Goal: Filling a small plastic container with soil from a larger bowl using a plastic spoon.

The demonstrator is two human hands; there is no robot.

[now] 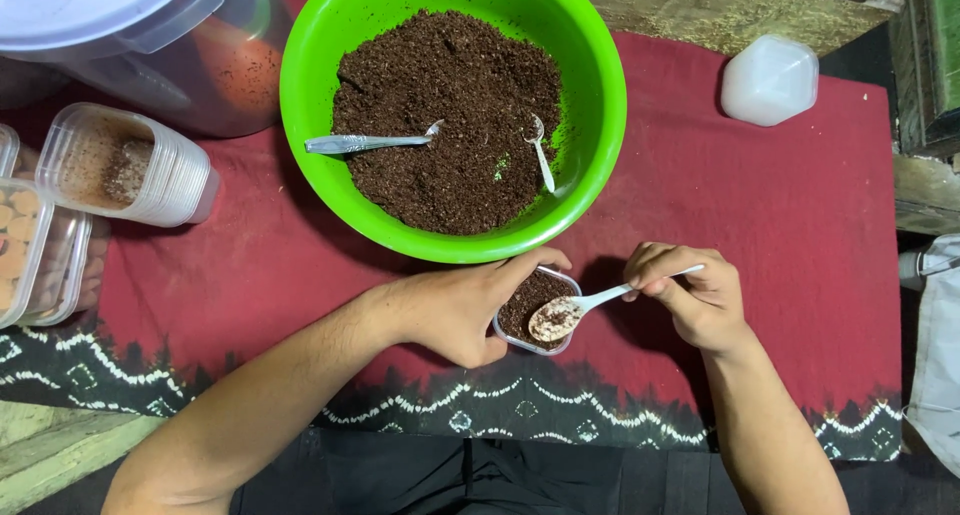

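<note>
Right hand grip: the right hand (692, 297) pinches the handle of a white plastic spoon (585, 303) between thumb and curled fingers, the bowl of the spoon lying over the cup.
Left hand grip: the left hand (462, 310) wraps around a small clear plastic cup (535, 310), thumb along the far rim, fingers pressed to its near side.
Cup: it sits on the red cloth (760, 195) just in front of the green bowl, holding dark brown crumbs.
Green bowl: the green bowl (330, 35) is filled with the same dark crumbs; two more plastic spoons (370, 143) lie in it.
Left edge: a stack of clear cups (150, 170) lies on its side, beside a tray of pale round biscuits (20, 240) and a large clear lidded container (150, 35).
Far right: a white lidded tub (768, 80) stands on the cloth, well apart from the hands.
</note>
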